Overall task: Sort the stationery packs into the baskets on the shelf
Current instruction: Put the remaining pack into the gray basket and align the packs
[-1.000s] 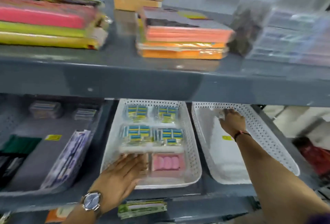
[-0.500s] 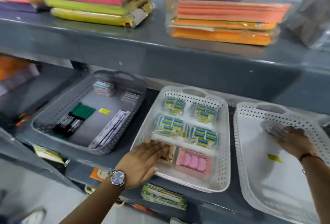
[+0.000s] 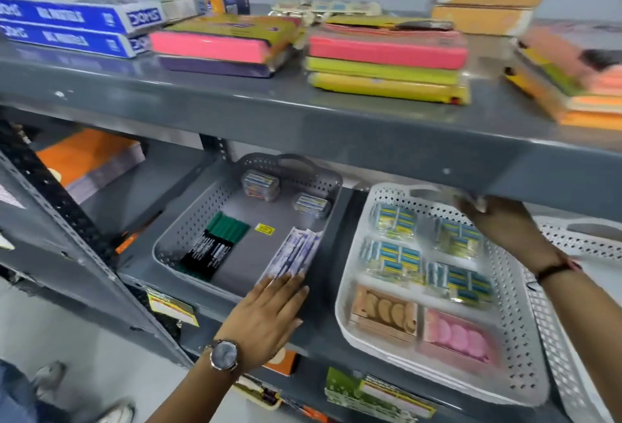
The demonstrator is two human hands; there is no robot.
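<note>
A grey basket on the lower shelf holds a green marker pack, two small clear boxes and a purple-white pen pack. My left hand lies flat over the basket's near rim, fingers spread, tips touching that pen pack's near end. The middle white basket holds several blue-yellow packs, a brown pack and a pink pack. My right hand reaches its far right corner under the upper shelf; the fingertips are blurred. A second white basket stands at the right.
The upper shelf's front edge overhangs the baskets' far ends. On it lie stacked coloured paper packs and blue boxes. A perforated upright post runs at the left. Price tags hang on the lower shelf edge.
The view swung left. My left hand moved from the brown pack in the middle basket to the pen pack in the grey basket. My right hand left the right basket for the middle basket's far corner.
</note>
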